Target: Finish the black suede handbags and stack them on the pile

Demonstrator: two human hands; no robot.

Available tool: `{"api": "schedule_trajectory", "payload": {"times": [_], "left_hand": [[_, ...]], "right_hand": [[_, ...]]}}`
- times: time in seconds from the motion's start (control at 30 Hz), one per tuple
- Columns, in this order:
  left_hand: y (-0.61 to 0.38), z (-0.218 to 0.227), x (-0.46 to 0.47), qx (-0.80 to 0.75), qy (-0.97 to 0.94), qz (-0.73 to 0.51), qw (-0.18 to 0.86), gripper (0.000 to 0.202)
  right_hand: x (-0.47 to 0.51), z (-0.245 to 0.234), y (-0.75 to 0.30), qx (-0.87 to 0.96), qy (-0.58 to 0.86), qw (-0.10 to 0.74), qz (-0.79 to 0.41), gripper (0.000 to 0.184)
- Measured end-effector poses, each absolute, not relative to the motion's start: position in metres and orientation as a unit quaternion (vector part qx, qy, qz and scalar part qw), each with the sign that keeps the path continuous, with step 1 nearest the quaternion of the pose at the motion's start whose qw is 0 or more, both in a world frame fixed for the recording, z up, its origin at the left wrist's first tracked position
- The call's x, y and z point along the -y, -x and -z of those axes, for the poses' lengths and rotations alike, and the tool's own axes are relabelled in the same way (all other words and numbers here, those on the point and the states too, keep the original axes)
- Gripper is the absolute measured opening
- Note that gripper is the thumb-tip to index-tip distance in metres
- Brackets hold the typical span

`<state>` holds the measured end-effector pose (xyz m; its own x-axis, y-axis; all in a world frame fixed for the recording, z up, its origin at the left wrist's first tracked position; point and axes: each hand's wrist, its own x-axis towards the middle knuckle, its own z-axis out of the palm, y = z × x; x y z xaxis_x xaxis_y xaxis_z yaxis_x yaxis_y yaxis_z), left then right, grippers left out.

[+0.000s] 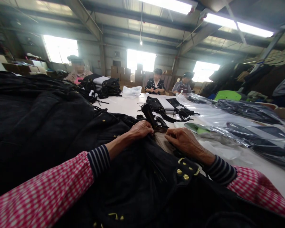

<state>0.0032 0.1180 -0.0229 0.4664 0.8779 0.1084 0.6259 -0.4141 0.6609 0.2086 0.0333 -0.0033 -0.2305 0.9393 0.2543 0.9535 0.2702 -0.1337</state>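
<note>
A black garment (137, 177) with gold snap buttons (185, 172) lies across my lap and the near edge of the white table (123, 104). My left hand (141, 129) is closed on a fold of the garment next to a black strap (149, 115) that sticks up. A short way to its right, my right hand (182, 141) is closed too, pinching the fabric edge. Between the hands a tan lining (161, 142) shows. Both arms wear red checked sleeves with striped cuffs.
A high pile of black garments (30, 114) fills the left. Clear plastic bags with dark items (247, 126) cover the right side of the table. More black pieces (171, 109) lie mid-table. Three people (156, 84) sit at the far end, with cardboard boxes behind them.
</note>
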Motion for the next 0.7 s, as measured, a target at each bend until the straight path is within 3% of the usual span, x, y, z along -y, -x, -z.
{"api": "schedule_trajectory", "payload": {"times": [0.7], "left_hand": [[-0.005,0.017,-0.107,-0.483,-0.817,-0.212,0.23,0.018]], "right_hand": [[-0.036,0.002,-0.209,0.789,0.596,0.149,0.019,0.023]]}}
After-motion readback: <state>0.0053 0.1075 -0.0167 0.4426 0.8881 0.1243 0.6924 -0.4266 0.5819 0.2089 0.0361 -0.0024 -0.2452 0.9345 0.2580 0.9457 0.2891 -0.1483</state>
